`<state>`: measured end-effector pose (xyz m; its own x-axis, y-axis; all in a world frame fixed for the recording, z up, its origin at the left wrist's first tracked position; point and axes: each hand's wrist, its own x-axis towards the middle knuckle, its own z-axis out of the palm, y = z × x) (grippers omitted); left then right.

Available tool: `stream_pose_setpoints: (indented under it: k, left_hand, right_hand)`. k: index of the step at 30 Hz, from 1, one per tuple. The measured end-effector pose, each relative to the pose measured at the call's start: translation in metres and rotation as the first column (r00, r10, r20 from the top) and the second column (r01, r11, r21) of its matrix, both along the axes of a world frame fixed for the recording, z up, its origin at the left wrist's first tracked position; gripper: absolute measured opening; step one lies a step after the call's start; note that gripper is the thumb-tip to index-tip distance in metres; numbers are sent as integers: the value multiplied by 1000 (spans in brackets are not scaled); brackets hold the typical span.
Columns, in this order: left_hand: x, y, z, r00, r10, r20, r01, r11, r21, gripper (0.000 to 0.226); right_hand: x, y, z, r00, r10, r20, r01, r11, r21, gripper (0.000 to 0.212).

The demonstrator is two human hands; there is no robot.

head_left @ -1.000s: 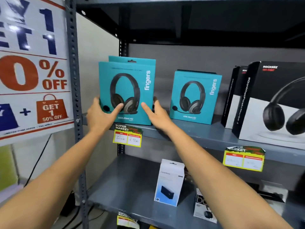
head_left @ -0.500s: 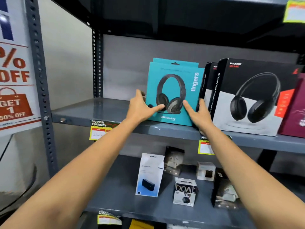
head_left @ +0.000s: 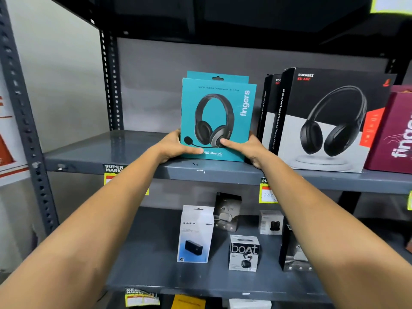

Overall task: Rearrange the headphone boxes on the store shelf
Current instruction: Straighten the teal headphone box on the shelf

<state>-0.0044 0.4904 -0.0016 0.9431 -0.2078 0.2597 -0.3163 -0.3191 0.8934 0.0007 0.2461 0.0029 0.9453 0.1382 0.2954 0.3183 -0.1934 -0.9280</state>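
A teal "fingers" headphone box (head_left: 217, 108) stands upright on the grey middle shelf (head_left: 111, 150), with a second teal box (head_left: 200, 74) right behind it, only its top showing. My left hand (head_left: 176, 147) grips the front box's lower left edge, thumb across its face. My right hand (head_left: 247, 149) grips its lower right edge, thumb on the face. Just to the right stand two black-and-white Rockerz headphone boxes (head_left: 323, 121), the rear one (head_left: 267, 112) mostly hidden. A maroon fingers box (head_left: 396, 134) sits at the far right, cut off by the frame.
The shelf's left half is bare up to the perforated post (head_left: 109, 81). The lower shelf (head_left: 145, 259) holds several small boxes, including a white stuffcool box (head_left: 195, 235) and a boat earbuds box (head_left: 244, 253). Yellow price tags (head_left: 267, 192) hang on the shelf edge. A sale poster (head_left: 6, 152) stands at the left.
Both hands slid the teal box pair rightward along the shelf from its left end to beside the Rockerz boxes. My thumbs now press lower on the box face.
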Motion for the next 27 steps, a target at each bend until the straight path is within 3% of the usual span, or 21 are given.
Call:
stream_pose_setpoints:
  k: [3, 7, 12, 18, 22, 27]
  left_hand:
    - [1, 0, -3, 999, 25, 34, -26, 999, 31, 83]
    - [-1, -1, -3, 998, 26, 60, -29, 998, 52, 74]
    - [1, 2, -4, 997, 22, 76, -26, 998, 56, 92]
    - [0, 1, -6, 992, 64, 104, -75, 992, 99, 85]
    - [-2, 1, -4, 990, 96, 104, -108, 987, 122, 85]
    - [-16, 1, -2, 972, 224, 71, -234, 950, 207, 84]
  right_hand:
    - [0, 0, -4, 999, -30, 34, 30, 999, 25, 47]
    - [1, -2, -7, 994, -64, 91, 64, 998, 8, 64]
    - [3, -3, -8, 994, -78, 80, 80, 997, -17, 81]
    - [1, -4, -7, 996, -71, 55, 72, 997, -12, 65]
    - [0, -6, -5, 997, -77, 21, 78, 996, -40, 70]
    - [-14, -18, -1, 998, -38, -59, 26, 979, -202, 78]
